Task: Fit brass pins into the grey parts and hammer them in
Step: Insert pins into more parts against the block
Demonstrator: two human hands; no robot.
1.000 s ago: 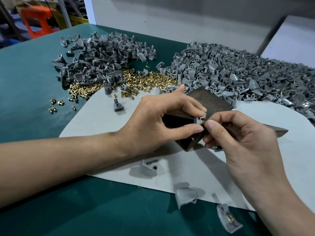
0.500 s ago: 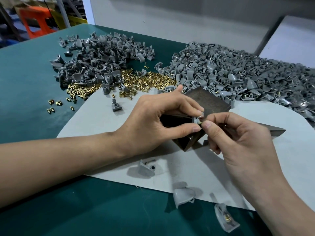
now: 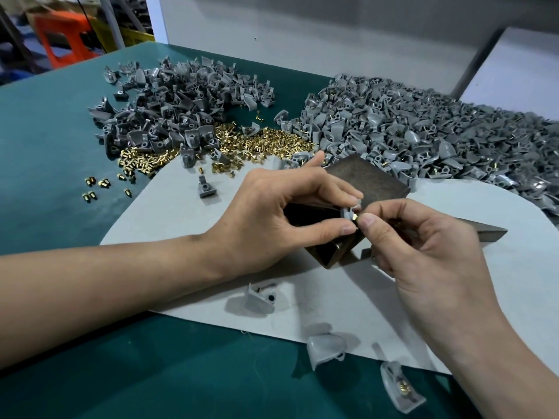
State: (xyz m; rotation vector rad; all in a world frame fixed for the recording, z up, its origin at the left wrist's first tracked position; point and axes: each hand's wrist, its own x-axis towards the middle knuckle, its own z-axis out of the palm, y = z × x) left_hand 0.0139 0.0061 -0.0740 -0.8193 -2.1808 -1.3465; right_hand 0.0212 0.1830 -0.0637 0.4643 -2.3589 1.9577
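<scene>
No text, label, brand, number or sign is readable on any thing in the view

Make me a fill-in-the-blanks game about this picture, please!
1. The small part pinched by the left hand is ____ in colour.
2. The right hand holds a tiny brass ____ against it.
3. The orange stool is in the picture's top ____ corner.

Missing words: grey, pin, left.
</scene>
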